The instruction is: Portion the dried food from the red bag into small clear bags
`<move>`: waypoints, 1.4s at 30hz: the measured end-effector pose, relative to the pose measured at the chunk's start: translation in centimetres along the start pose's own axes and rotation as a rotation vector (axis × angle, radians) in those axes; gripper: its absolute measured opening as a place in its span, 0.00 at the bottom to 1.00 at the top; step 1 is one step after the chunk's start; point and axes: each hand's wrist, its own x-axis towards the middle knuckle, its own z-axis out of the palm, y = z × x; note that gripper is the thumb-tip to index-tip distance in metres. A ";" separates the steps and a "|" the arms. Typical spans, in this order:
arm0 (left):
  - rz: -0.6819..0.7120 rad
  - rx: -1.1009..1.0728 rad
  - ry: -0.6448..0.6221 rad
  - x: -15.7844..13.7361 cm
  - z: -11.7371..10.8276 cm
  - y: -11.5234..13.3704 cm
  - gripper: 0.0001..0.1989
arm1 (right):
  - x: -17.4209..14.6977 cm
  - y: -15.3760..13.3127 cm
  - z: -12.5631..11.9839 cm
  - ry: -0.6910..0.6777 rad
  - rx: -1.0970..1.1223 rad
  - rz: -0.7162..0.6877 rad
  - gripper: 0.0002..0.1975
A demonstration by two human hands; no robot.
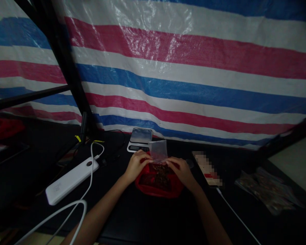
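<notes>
Counting one clear bag (159, 151) and one red container (158, 194) between the near and far edges of the desk (148, 217)! Adding one scale (140, 136) at the far edge. Now tallying one power bank (68, 182) toward the left edge, one phone (206, 168) toward the right. Spotting packets (272, 192) by the right edge, overlapping, at least three. Logging at least two white cables (92, 166): one by the power bank, one by the phone!

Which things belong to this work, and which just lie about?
In the work:
clear plastic bag, held by left hand and right hand
red plastic container of dark pieces
probably the flat silver-white scale
probably the filled clear plastic bags

Apparently lying about:
long white power bank
rectangular black-edged phone
</notes>
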 end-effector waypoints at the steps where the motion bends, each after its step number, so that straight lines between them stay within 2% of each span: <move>1: 0.002 0.008 -0.003 0.0 0.1 0.1 0.06 | 0.0 -0.1 0.0 -0.001 -0.025 -0.008 0.12; 12: 0.043 0.208 -0.053 0.1 -0.9 0.7 0.08 | -0.3 -1.0 -0.3 -0.005 -0.182 -0.099 0.12; 19: 0.078 0.233 -0.122 -0.2 -0.7 1.4 0.08 | -0.2 -0.8 -0.3 0.046 -0.202 -0.078 0.08; 26: 0.072 0.245 -0.111 -0.1 -0.6 1.4 0.08 | 0.1 -0.3 -0.3 0.053 -0.289 -0.094 0.07; 34: 0.075 0.312 -0.125 -0.1 -0.7 1.6 0.08 | 0.0 -1.4 -0.3 0.087 -0.381 -0.090 0.08; 38: 0.061 0.282 -0.110 -0.1 -0.4 1.6 0.07 | -0.1 -1.5 -0.3 0.098 -0.398 -0.090 0.09; 42: 0.068 0.158 -0.125 -0.3 -0.1 1.1 0.06 | -0.1 -1.4 -0.2 0.096 -0.368 -0.104 0.08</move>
